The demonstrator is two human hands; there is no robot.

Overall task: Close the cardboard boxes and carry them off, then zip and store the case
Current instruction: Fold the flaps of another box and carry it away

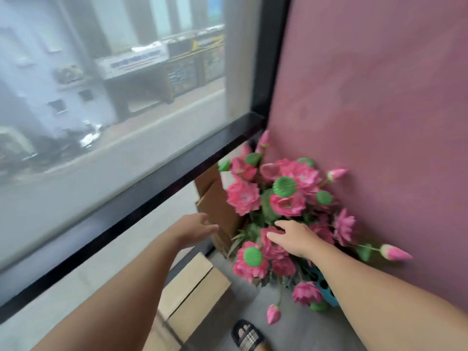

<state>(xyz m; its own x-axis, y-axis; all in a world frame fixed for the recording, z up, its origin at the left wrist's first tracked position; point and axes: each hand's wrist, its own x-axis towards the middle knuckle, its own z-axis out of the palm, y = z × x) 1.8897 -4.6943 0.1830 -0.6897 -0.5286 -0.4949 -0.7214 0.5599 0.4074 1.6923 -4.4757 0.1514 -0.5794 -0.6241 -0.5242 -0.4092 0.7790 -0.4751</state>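
Landmark: we are taking the bunch of pink lotus flowers (283,198) as our reference; it is leaning against the dull red wall (379,97) in the corner below the window frame (157,181).
Left hand: we are seeing the left hand (195,230) reaching out just left of the flowers, fingers loosely extended and holding nothing; its fingertips are lying at the edge of the upright cardboard, though blur is keeping us from telling whether they are touching it.
Right hand: we are seeing the right hand (293,238) lying palm down on the lower blooms of the bunch, fingers spread and nearly straight, pressing on the petals rather than gripping them.
Upright cardboard box (215,203): it is standing directly left of the flowers and partly behind them, under the window frame; we are unable to tell whether its flaps are closed.
Closed cardboard box (192,287): it is lying on the floor below and left of the flowers, its top flaps meeting along a seam.
Blue basket (326,291): it is showing below the flowers, partly hidden by the right forearm.
Sandalled foot (248,335): it is standing on the grey floor well below the flowers.
Case: we are finding no case in this view.
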